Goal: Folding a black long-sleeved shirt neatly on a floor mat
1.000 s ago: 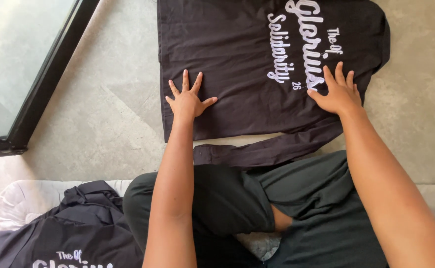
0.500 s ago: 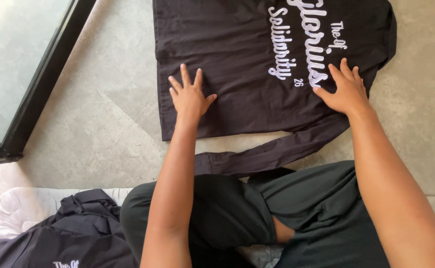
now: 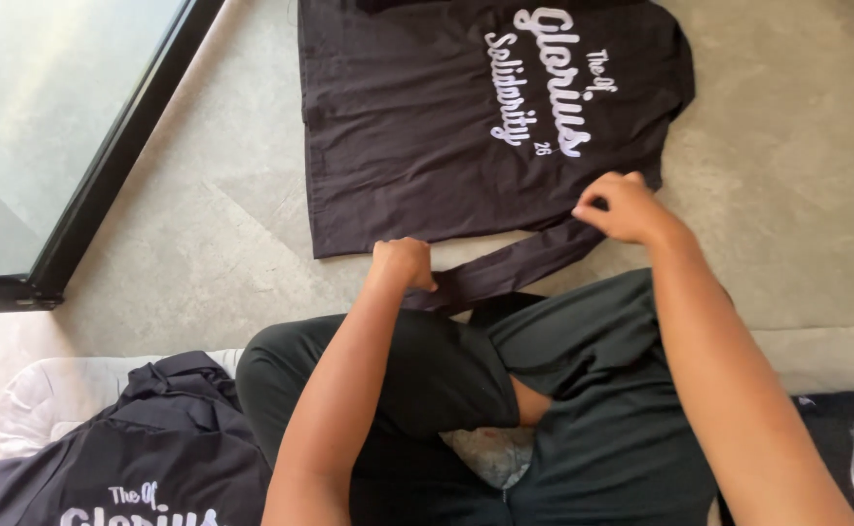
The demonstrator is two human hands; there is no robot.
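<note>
Nearest the camera, at the bottom edge, I see crossed legs in soft dark trousers [image 3: 583,390], with a crumpled black garment [image 3: 145,438] bearing white script heaped on a pale cushion [image 3: 47,399] at the lower left, and another dark folded piece [image 3: 851,458] at the lower right. Just beyond the knees, the left hand [image 3: 403,263] is curled shut around the cuff end of a long sleeve [image 3: 515,268], a narrow limp band of thin black cotton running diagonally across the floor. Farther along it, the right hand [image 3: 622,206] pinches the upper part of that sleeve, fingers closed on the cloth. Past both hands the black long-sleeved shirt [image 3: 417,127] lies flat and roughly rectangular, faintly wrinkled, white lettering across it, on a matte grey concrete floor [image 3: 787,146]. To the far left runs a dark-framed glass pane [image 3: 47,107].
</note>
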